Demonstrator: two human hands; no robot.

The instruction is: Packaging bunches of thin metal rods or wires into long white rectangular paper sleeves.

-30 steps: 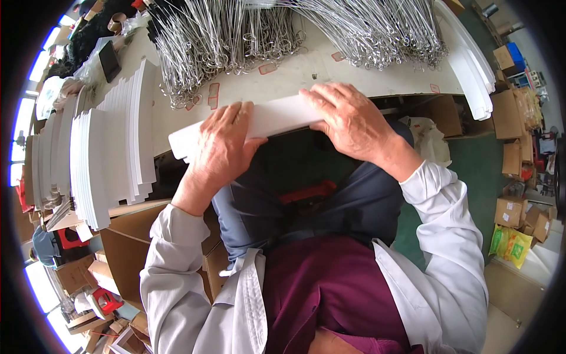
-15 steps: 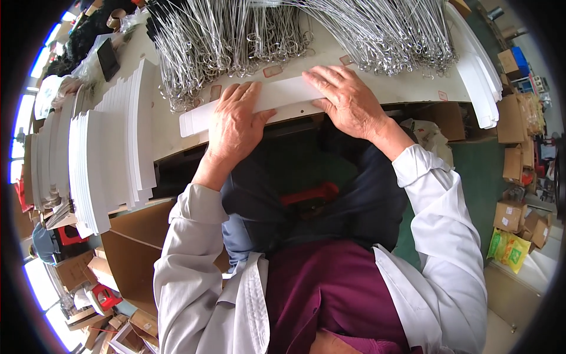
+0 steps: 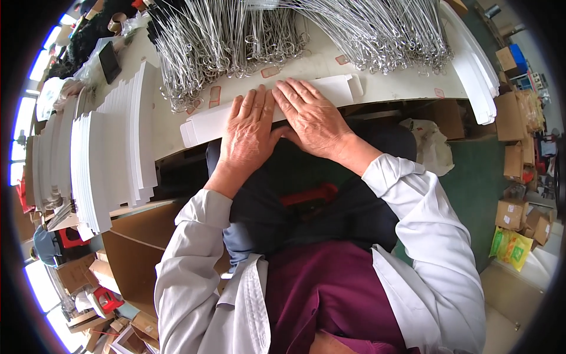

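Head | white carton | long, narrow | end flaps showing

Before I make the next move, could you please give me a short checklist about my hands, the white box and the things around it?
1. Left hand on the white box: ok, lying palm down.
2. Right hand on the box: ok, also palm down, beside the left.
3. Right end flap tucked in: not ok, it sticks out.
4. Right-hand bundle of metal wires apart from the box: ok, table shows between.
5. White stack at left apart from the box: ok.
6. Box underside: cannot tell, hidden.
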